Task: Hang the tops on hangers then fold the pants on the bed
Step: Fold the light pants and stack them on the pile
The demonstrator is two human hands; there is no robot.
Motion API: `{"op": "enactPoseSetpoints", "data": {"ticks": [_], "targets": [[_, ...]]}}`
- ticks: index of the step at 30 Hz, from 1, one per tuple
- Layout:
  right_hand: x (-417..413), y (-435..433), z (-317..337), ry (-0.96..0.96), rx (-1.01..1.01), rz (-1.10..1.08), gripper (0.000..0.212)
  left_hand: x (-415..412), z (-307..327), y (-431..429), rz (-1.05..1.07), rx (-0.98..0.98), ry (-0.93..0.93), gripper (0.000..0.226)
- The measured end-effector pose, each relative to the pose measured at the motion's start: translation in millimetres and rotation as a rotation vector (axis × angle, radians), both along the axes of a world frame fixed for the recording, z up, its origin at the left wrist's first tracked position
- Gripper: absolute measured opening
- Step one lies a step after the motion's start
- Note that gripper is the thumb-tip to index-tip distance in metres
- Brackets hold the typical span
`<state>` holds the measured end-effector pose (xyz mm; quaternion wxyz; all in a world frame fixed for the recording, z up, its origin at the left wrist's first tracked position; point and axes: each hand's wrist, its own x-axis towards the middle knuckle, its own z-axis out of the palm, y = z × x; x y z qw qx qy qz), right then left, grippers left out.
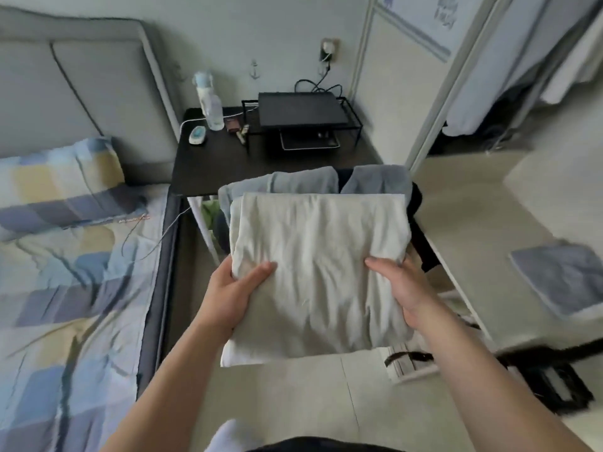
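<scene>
Here's the picture: a neat stack of folded clothes (319, 256) is up in the air, cream piece on top, a grey piece (293, 182) poking out at the far end and a white layer (235, 353) showing underneath at the near edge. It is not on the bed (81, 288). It hangs over the strip of floor between the bed and the dark bench (228, 164), well clear of the quilt and the checked pillow (58, 177).

On progress, my read is that the folding part is largely done for these pieces: the edges are square and the layers sit flat. Whether they are the pants I cannot tell from the cloth alone. No hanger and no hung top is in view, so that half of the job cannot be judged from here. The bed itself shows no loose garment on the part we can see.

Now the hold. The left grip (241, 288) clamps the stack's near-left corner, thumb flat on the cream cloth, fingers tucked under and hidden. The right grip (404, 288) mirrors it on the near-right edge, thumb on top, fingers below. Both are closed narrowly around the layers and bear the whole stack between them.

Off to the right, another folded grey cloth (561, 272) lies on a white bench (473, 223).
</scene>
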<state>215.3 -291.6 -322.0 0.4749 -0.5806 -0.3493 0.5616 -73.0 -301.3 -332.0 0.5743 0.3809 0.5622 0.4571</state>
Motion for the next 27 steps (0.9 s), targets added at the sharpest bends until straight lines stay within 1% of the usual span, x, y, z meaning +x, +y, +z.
{"op": "enactPoseSetpoints", "data": {"ticks": [1, 3, 4, 8, 11, 16, 19, 21, 25, 26, 27], "targets": [[15, 5, 2, 0.001, -0.002, -0.055, 0.033, 15, 4, 18, -0.05, 0.012, 0.014, 0.048], [44, 16, 4, 0.017, -0.027, -0.153, 0.057, 44, 13, 54, -0.151, 0.042, 0.047, 0.049], [57, 21, 4, 0.03, -0.029, -0.196, 0.059, 59, 16, 72, -0.2, 0.061, 0.051, 0.047], [109, 43, 4, 0.068, 0.002, -0.397, 0.022, 127, 23, 148, -0.379, 0.122, 0.063, 0.038], [142, 59, 6, 0.051, 0.019, -0.597, 0.012, 181, 20, 200, -0.511, 0.141, 0.074, 0.031], [185, 69, 4, 0.041, 0.005, -0.952, 0.02, 275, 16, 281, -0.799, 0.109, 0.12, 0.032], [201, 63, -6, 0.024, 0.0, -1.136, 0.025, 331, 5, 308, -0.937, 0.073, 0.135, 0.031], [209, 56, -11, 0.034, -0.018, -1.209, 0.029, 363, -6, 315, -1.004, 0.03, 0.144, 0.033], [234, 48, -26, 0.035, -0.06, -1.293, 0.028, 417, -27, 323, -1.109, -0.046, 0.17, 0.028], [242, 49, -31, 0.041, -0.061, -1.3, 0.029, 429, -31, 324, -1.131, -0.054, 0.176, 0.031], [252, 52, -34, 0.043, -0.062, -1.298, 0.031, 441, -34, 326, -1.144, -0.061, 0.185, 0.04]]}}
